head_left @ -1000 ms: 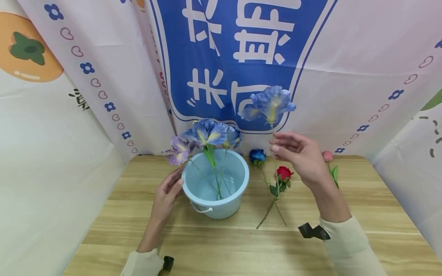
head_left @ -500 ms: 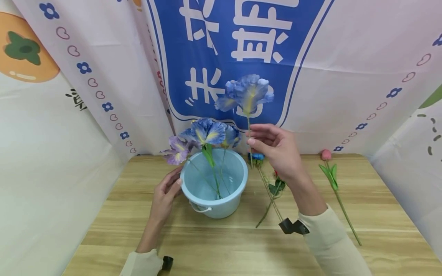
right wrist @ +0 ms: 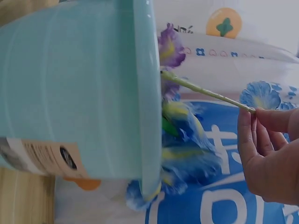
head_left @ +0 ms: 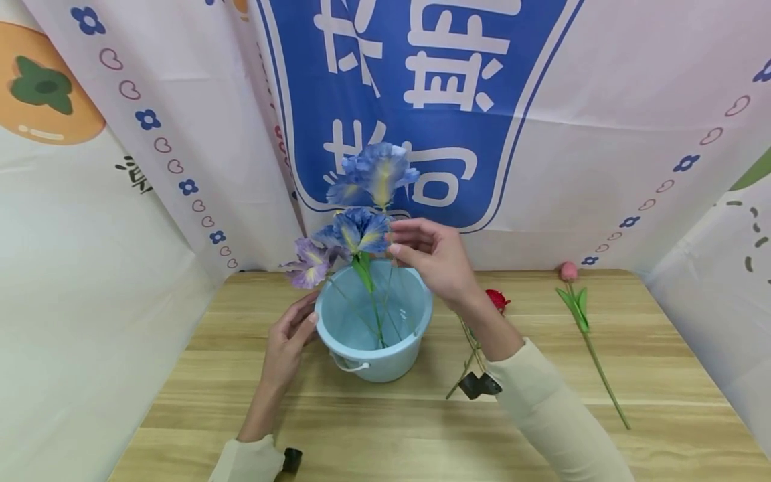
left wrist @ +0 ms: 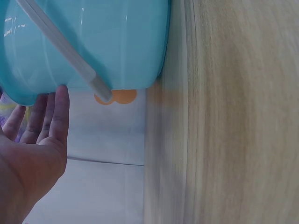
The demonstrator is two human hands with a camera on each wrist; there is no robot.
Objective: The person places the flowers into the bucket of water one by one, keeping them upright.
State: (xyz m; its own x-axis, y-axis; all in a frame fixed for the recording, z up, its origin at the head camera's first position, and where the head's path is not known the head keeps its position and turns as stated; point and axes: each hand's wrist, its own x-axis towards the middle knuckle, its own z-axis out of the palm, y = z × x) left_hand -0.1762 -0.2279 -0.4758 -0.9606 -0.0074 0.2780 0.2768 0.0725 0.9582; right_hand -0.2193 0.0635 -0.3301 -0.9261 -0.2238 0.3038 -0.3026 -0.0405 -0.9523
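Note:
A light blue bucket (head_left: 385,367) stands on the table, holding a purple iris (head_left: 310,262) and a blue iris (head_left: 358,231). My left hand (head_left: 290,338) rests on the bucket's left side; in the left wrist view its fingers (left wrist: 60,112) reach fairly straight to the wall. Between thumb and fingers, my right hand (head_left: 436,258) pinches the stem of another blue iris (head_left: 381,171) above the bucket. In the right wrist view, the lower end of that stem (right wrist: 205,91) is at the bucket's rim, and the bloom (right wrist: 261,95) shows beyond the fingertips.
Right of the bucket lies a red rose (head_left: 496,301), partly covered by my right forearm, with crossed stems below it. A pink tulip (head_left: 568,271) lies farther right. A printed cloth (head_left: 602,167) hangs behind the wooden table (head_left: 337,428).
My right hand has carried the blue iris leftward until it is over the bucket. The tulip is fully uncovered; the blue rose is now hidden behind my hand. My left hand stays put.

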